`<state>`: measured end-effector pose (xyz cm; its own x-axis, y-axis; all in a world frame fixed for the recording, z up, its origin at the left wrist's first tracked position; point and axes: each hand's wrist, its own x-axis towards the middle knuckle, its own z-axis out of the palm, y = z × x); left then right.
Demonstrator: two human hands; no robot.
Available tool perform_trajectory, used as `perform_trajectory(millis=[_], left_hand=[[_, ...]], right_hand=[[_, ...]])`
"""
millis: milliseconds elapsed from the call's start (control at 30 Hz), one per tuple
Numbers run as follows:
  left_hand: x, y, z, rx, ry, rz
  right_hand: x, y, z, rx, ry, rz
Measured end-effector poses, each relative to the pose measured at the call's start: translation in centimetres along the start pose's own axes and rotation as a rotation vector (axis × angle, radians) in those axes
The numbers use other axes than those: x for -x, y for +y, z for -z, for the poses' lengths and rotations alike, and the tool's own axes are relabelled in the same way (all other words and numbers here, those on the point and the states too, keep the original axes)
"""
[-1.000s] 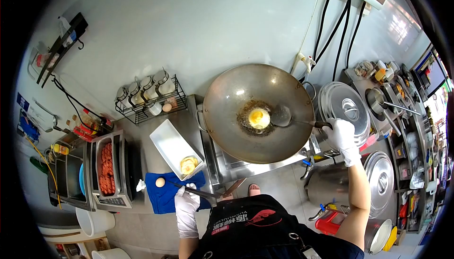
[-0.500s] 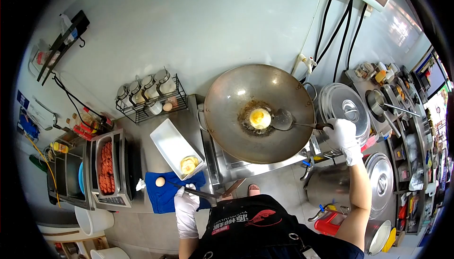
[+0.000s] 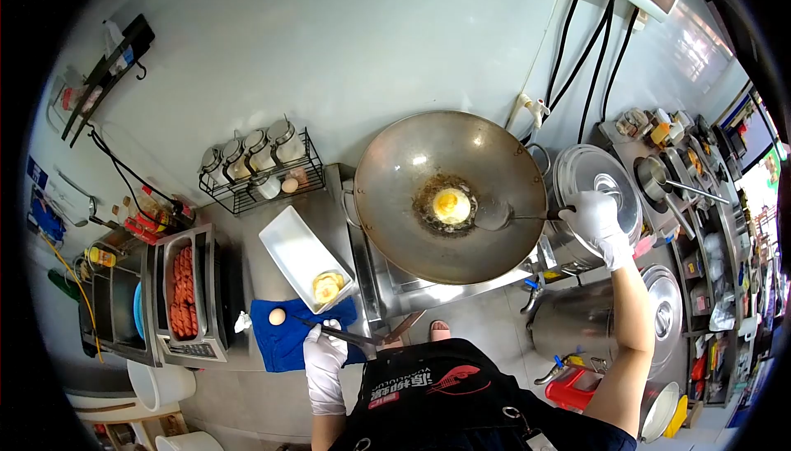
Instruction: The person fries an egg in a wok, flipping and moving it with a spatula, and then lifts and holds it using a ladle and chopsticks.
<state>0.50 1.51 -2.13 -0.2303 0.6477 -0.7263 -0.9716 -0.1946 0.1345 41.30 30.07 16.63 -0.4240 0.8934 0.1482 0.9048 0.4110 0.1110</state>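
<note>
A fried egg (image 3: 451, 205) lies near the bottom of a large metal wok (image 3: 412, 245), in browned oil. My right hand (image 3: 592, 219), in a white glove, is closed around the dark handle of a spatula (image 3: 494, 216), whose blade rests in the wok just right of the egg. My left hand (image 3: 326, 347), also gloved, is closed on a dark long-handled tool (image 3: 354, 337) over a blue cloth (image 3: 280, 350). A whole egg (image 3: 277, 317) sits on that cloth. Above it, a white tray (image 3: 288, 245) holds fried eggs (image 3: 328, 286) at its lower end.
A wire rack (image 3: 247, 196) with jars and an egg stands against the wall. At the left is a container of red meat-like pieces (image 3: 181, 294), beside a sink (image 3: 124, 307). Lidded pots (image 3: 601, 179) stand right of the wok, with crowded shelves beyond.
My right hand has moved slightly up and the spatula blade has shifted a little downward beside the egg. My left hand stays on its tool.
</note>
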Motion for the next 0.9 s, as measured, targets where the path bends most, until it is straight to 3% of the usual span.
perform_trajectory(millis=[67, 333, 667, 900], left_hand=[[0.0, 0.2, 0.4, 0.016, -0.064, 0.017], [0.5, 0.2, 0.4, 0.022, 0.044, -0.066], [0.8, 0.6, 2.1, 0.063, 0.043, -0.185], [1.2, 1.2, 2.8, 0.034, -0.022, -0.097]], right_hand=[[-0.9, 0.1, 0.2, 0.007, -0.046, -0.009], [-5.0, -1.4, 2.8, -0.048, -0.301, -0.061], [-7.4, -2.0, 1.6, -0.026, -0.360, -0.011], [-8.3, -2.2, 1.0, -0.024, -0.374, 0.005]])
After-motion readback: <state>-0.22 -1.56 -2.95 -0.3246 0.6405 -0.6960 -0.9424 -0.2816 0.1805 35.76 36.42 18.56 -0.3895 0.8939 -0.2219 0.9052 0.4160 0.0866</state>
